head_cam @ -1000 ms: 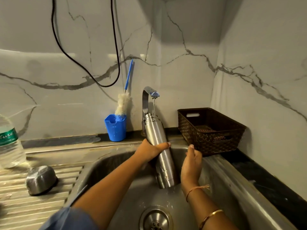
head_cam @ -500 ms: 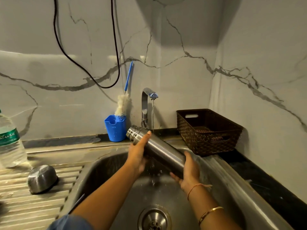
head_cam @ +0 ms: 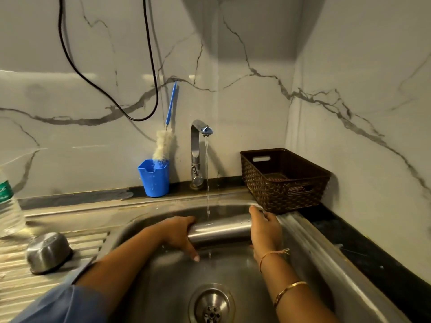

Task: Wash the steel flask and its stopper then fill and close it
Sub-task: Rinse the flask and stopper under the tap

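The steel flask (head_cam: 220, 230) lies level across the sink basin (head_cam: 310, 248), under a thin stream of water from the tap (head_cam: 198, 145). My left hand (head_cam: 179, 234) grips its left end, where the mouth is hidden behind my palm. My right hand (head_cam: 264, 229) grips its right end. The water strikes the flask's upper side and runs off below. A rounded steel cap (head_cam: 47, 251), perhaps the flask's lid, lies on the ribbed drainboard at the left. I cannot pick out the stopper.
A blue cup (head_cam: 154, 178) holding a blue-handled bottle brush (head_cam: 164, 145) stands behind the sink. A dark woven basket (head_cam: 283, 180) sits at the back right corner. A plastic water bottle (head_cam: 8, 208) stands at the far left. The drain (head_cam: 211, 306) is below my arms.
The flask went from upright under the tap, to tilted with its mouth to the left, to level and lower in the basin. Both hands now hold its ends.
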`<state>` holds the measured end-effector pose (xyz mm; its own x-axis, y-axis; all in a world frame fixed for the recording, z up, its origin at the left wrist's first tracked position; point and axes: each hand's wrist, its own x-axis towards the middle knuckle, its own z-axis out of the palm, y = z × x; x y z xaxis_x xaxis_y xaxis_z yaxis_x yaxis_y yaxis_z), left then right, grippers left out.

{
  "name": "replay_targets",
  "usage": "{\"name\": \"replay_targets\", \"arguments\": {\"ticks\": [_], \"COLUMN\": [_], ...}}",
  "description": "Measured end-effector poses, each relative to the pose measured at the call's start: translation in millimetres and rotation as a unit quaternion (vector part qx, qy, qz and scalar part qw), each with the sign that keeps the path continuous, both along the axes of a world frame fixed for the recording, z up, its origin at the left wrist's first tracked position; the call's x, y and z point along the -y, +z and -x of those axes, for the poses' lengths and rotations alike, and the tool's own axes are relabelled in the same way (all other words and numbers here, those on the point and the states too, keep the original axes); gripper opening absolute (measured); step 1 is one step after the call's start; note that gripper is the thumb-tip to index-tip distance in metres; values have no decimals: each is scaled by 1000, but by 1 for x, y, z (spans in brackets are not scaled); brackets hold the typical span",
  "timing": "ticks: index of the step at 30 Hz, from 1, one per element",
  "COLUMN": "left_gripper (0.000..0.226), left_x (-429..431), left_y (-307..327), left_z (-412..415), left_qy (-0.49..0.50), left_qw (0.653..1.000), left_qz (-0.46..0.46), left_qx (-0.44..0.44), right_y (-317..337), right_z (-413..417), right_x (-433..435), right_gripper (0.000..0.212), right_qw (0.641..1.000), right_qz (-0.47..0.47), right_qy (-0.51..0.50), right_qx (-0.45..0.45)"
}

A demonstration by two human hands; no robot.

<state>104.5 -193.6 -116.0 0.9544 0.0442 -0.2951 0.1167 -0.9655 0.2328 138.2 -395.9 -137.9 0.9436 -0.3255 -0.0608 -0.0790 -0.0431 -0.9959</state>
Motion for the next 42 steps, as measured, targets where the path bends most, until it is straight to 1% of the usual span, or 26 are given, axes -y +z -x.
{"name": "replay_targets", "arguments": {"ticks": [1,2,5,7,8,10,11,13,15,17,21,26,30,32,34,35,36,38,40,42], "left_gripper": [94,92,95,96,97,94,92,93,93,92,91,94,88,89,91,92,93,92,87,84], "left_x": [6,12,27,36,39,42,42,44,46,49,53,60,62,63,62,61,60,54,50,46], "left_y": [-7,-13,-33,-42,-45,-47,-48,-46,-43,-40,-44,-36,-20,-13,-10,-10,-10,-13,-16,-20], "left_z": [0,1,0,-2,-3,-9,-13,-19,-24,-26,-26,-32,-42,-46,-46,-46,-44,-41,-35,-29], "left_qy": [-10,-21,-21,4,26,72,94,134,165,176,203,269,283,281,271,263,255,223,180,135], "left_qw": [999,995,982,976,975,964,951,913,876,851,825,753,727,717,720,729,747,808,865,896], "left_qz": [-38,-55,-33,0,35,145,205,307,370,407,450,547,583,600,599,589,566,480,382,318], "left_qx": [36,80,186,217,217,211,212,235,263,280,276,247,225,216,220,228,238,258,272,280], "right_y": [0,0,2,5,6,9,11,10,7,5,2,-1,-1,-1,-2,-2,-1,0,-3,-4], "right_z": [0,-1,3,8,10,13,15,17,17,14,11,10,9,9,9,8,8,6,2,2], "right_x": [-1,-4,-12,-17,-19,-25,-28,-32,-32,-30,-29,-29,-30,-30,-28,-27,-26,-25,-28,-30], "right_gripper": [25,30,43,50,52,52,51,49,47,39,33,32,31,29,27,26,25,25,29,31], "right_qw": [999,998,986,974,971,972,972,964,957,958,963,964,965,966,966,966,967,972,977,985], "right_qz": [33,65,152,199,205,167,147,140,146,142,127,128,121,115,109,106,102,84,41,-6], "right_qy": [0,5,19,16,13,13,16,11,6,0,8,19,13,12,16,20,23,26,35,33], "right_qx": [5,12,61,102,126,166,184,225,250,250,238,235,232,231,233,234,232,218,205,172]}}
